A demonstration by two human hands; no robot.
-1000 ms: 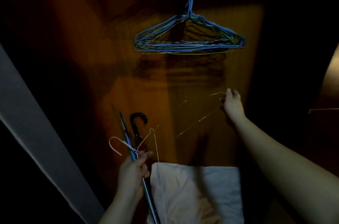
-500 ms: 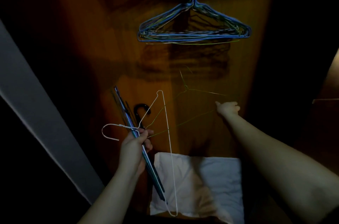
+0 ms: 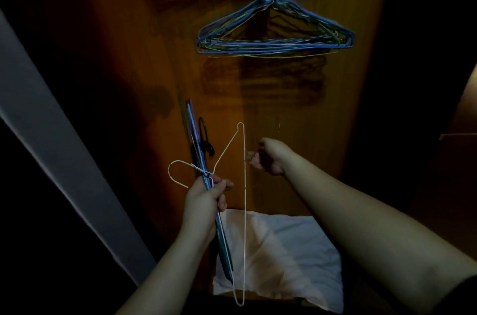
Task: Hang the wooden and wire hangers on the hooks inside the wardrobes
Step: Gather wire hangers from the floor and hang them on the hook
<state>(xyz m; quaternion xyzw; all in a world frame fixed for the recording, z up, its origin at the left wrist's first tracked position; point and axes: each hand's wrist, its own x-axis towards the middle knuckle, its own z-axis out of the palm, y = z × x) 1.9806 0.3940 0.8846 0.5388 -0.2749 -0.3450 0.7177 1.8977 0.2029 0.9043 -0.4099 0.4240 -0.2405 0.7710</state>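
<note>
The person is showing two bare forearms, with no watch or ring visible. At the lower right corner, the edge of a dark sleeve (image 3: 464, 289) is just appearing on the right arm.

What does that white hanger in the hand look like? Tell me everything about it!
The thin white wire hanger is one bent strand of wire, twisted at the neck below its curved hook, which points left. It is turned sideways, so its triangle stands tall and narrow, one corner up near the wardrobe's wooden back and the other low over the crumpled white cloth. The left hand grips it at the neck, together with a bundle of blue and dark hangers. The right hand is close beside its long bar; whether they touch is unclear.
</note>
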